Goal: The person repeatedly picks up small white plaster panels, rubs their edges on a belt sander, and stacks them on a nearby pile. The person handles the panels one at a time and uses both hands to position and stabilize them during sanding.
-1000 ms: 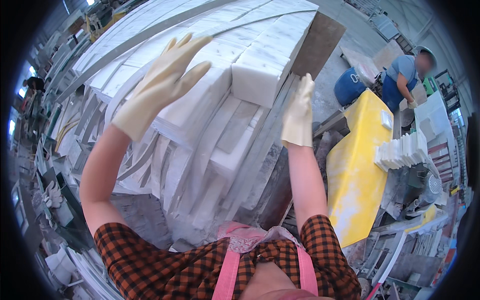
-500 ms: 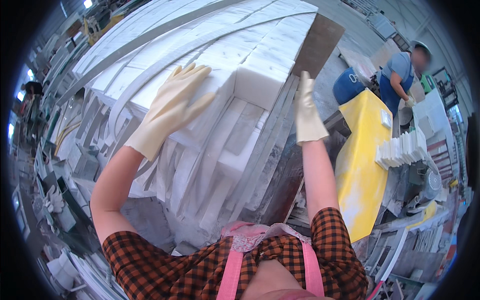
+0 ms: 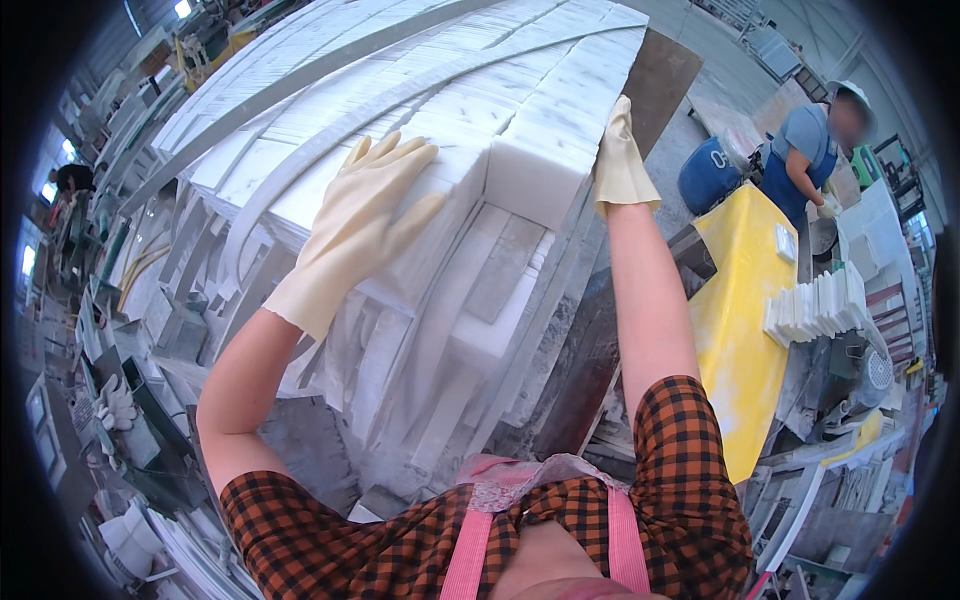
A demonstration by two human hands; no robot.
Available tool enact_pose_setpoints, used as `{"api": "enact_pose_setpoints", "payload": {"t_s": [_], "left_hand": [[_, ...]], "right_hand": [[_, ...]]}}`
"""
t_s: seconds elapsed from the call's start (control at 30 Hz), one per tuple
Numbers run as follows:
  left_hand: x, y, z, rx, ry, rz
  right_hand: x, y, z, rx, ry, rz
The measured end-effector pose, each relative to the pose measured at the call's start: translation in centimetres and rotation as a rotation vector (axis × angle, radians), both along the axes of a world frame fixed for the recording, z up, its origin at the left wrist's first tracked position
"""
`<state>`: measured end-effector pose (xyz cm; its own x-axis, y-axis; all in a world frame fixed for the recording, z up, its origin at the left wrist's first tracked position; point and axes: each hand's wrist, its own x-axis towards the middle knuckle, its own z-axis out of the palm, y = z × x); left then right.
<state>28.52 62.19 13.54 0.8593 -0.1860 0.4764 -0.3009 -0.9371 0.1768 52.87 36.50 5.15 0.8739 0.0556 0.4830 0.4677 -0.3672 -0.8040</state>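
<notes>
Cream rubber gloves cover both my hands. My left hand (image 3: 368, 222) lies with fingers outstretched on the near left part of a big stack of white, grey-veined stone tiles (image 3: 560, 95), its thumb pointing toward the stack's stepped corner. My right hand (image 3: 622, 160) is at the stack's right side, seen edge-on and reaching along it; most of its fingers are hidden, and it holds nothing that I can see. Beside the gap at the near end, a grey strip (image 3: 507, 268) rests on lower white blocks. A long curved grey band (image 3: 330, 125) runs across the tiles.
A brown board (image 3: 665, 85) stands against the stack's far right side. To the right are a yellow panel (image 3: 745, 300), a row of white tiles (image 3: 820, 305) and a blue drum (image 3: 705, 175). A person in blue overalls (image 3: 800, 170) works beyond them.
My right hand has moved farther forward along the stack's right side, and its fingers show less. My left hand keeps its place on the tiles. The view has shifted slightly.
</notes>
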Motion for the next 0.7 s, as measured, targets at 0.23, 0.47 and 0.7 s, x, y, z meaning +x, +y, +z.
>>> {"api": "enact_pose_setpoints", "payload": {"t_s": [0.23, 0.47, 0.7], "left_hand": [[-0.1, 0.4, -0.1, -0.05, -0.016, -0.017], [0.1, 0.8, -0.4, -0.031, -0.047, -0.031], [0.1, 0.7, -0.3, -0.059, -0.037, -0.041]], "right_hand": [[-5.3, 0.8, 7.6, -0.787, -0.522, 0.028], [-7.9, 0.8, 5.8, -1.045, -0.528, 0.241], [-7.2, -3.0, 3.1, 0.588, -0.005, 0.245]]}}
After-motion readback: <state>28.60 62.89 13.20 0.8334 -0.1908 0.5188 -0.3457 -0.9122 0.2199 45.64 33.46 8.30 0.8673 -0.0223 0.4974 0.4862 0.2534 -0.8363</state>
